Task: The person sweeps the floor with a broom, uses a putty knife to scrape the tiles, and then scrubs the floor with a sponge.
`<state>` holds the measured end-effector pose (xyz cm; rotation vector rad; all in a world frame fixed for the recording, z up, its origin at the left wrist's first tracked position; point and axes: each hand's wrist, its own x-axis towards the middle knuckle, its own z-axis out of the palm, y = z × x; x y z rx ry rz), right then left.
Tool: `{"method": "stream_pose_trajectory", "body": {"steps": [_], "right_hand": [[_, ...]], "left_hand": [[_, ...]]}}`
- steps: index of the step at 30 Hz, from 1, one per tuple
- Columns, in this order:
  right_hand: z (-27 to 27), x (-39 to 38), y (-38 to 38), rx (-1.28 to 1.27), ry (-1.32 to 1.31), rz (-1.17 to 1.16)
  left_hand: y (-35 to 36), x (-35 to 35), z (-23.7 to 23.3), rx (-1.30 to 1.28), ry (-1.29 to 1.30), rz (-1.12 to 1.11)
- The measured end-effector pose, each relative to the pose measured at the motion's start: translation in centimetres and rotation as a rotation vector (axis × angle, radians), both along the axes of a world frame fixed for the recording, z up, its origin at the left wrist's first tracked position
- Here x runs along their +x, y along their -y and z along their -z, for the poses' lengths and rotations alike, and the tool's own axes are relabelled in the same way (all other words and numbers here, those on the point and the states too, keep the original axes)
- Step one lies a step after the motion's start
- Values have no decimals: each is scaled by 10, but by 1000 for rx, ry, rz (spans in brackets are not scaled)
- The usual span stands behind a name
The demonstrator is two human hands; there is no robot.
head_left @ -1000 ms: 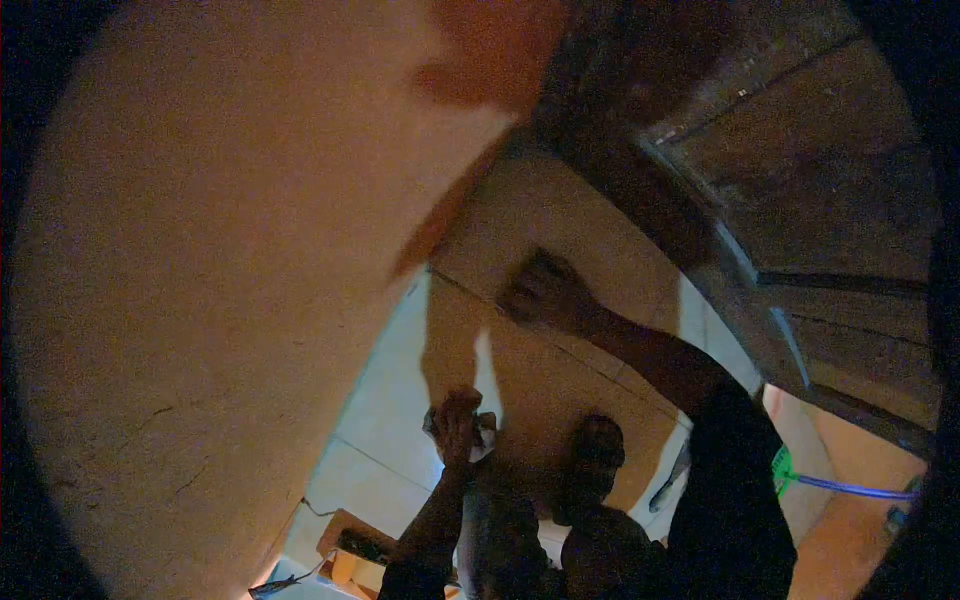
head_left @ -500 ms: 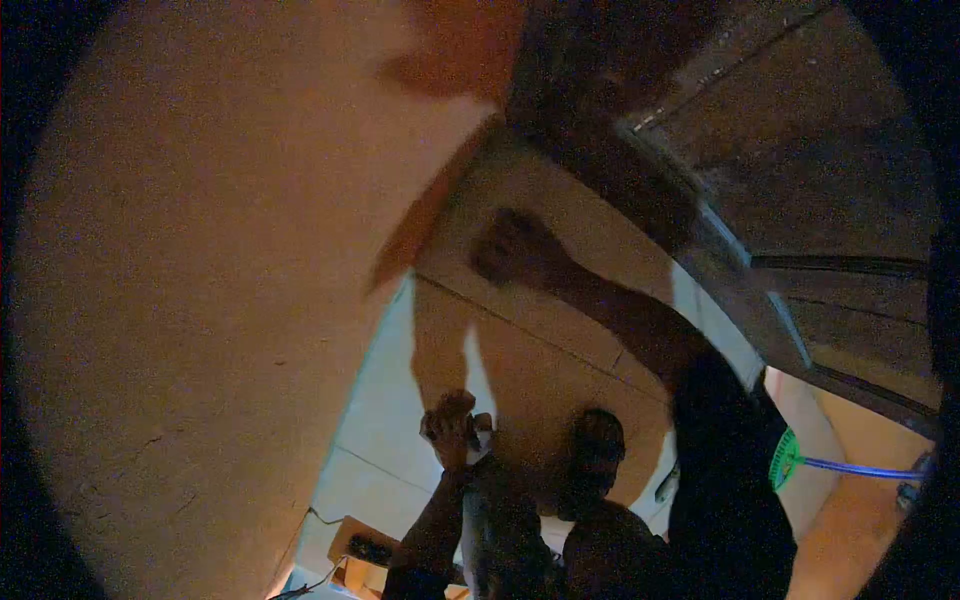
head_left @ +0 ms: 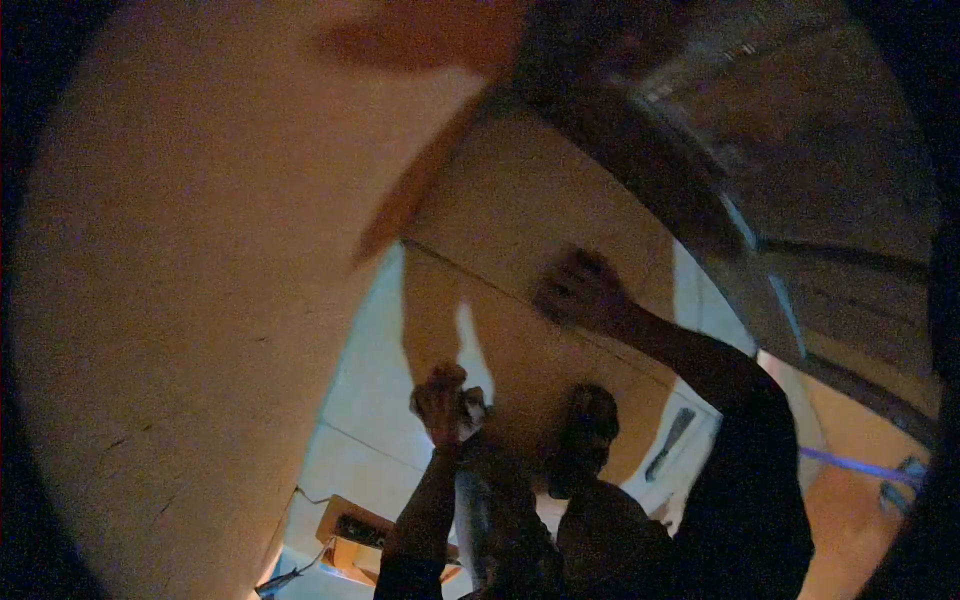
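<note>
My right hand point(head_left: 588, 292) is low over the shadowed tiled floor point(head_left: 470, 190), with bent fingers pressed on or around something dark. Blur and dim light hide what that is. Near my knee, my left hand point(head_left: 440, 408) has curled fingers, and a small pale thing point(head_left: 474, 410) shows at its edge, too dark to name. Between my arms, a dark foot point(head_left: 592, 425) rests on the tiles. A greyish trouser leg point(head_left: 478, 515) lies just below my left hand.
A plain wall point(head_left: 200, 250) rises on the left. Dark wooden panelling point(head_left: 830, 170) stands at the right. On the floor lie a dark narrow object point(head_left: 670, 443) and an orange-brown box-like item point(head_left: 350, 545) with a cord. A blue stick point(head_left: 860, 465) crosses the right edge.
My right hand has moved back from the corner, toward the right and nearer my body. My left hand stays almost in place. The view has shifted slightly, uncovering the dark narrow object.
</note>
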<state>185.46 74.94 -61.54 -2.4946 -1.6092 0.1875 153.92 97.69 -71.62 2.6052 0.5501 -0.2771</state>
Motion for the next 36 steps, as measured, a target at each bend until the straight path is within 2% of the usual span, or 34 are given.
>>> {"method": "stream_pose_trajectory", "body": {"steps": [2,3,5,6,7,8,9,10,12,14,15,16,17,18,20,21,22,24,25,28,29,30,31,33,34,36], "right_hand": [[61,19,-92,258,-20,-32],[55,23,-111,142,-83,-19],[-3,38,-149,-63,-204,5],[-19,42,-157,-157,-260,4],[-12,22,-121,-5,-227,61],[7,-10,-52,146,-186,102],[40,-43,17,181,140,21],[9,-60,53,219,-108,112],[-39,-76,94,-307,-327,239],[13,-91,121,-242,-555,447],[15,-76,106,-262,-529,461],[3,-57,82,-282,-504,474],[-9,-43,55,-329,-203,330],[0,-31,35,-89,-430,344],[6,-27,24,126,-456,335],[3,-43,22,64,-298,304],[-5,-56,20,-4,-145,257],[-33,-68,41,-223,-285,352],[-48,-71,55,-294,-322,402],[-63,-70,71,-321,-317,544],[-67,-71,70,-341,-316,590],[-58,-79,71,-179,-413,623],[-48,-89,71,-12,-508,652],[-33,-92,69,10,-525,575],[-31,-80,57,-137,-448,473],[10,-66,30,113,-321,346]], "left_hand": [[9,19,-30,-56,107,7],[13,28,-45,-83,159,13],[1,10,-27,-62,96,34],[-4,-9,1,-34,160,48],[-4,-8,6,-17,199,49],[-4,-7,11,1,239,51],[0,1,-7,3,234,46],[3,4,-12,25,241,25],[9,4,-16,85,268,-19],[9,0,-10,99,234,-22],[2,-2,-1,81,183,-7],[8,7,-11,60,207,-19],[14,15,-21,39,232,-30],[21,23,-32,18,258,-40],[24,55,-66,143,560,53],[22,64,-78,216,664,114],[19,57,-73,178,620,103],[18,43,-53,94,542,56],[22,46,-68,131,521,71],[12,30,-34,182,565,70],[12,21,-26,-118,449,-98],[12,15,-22,-378,353,-311],[8,32,-44,-43,464,-43],[2,46,-50,263,561,176],[0,44,-41,225,564,126],[8,30,-35,77,496,38]]}}
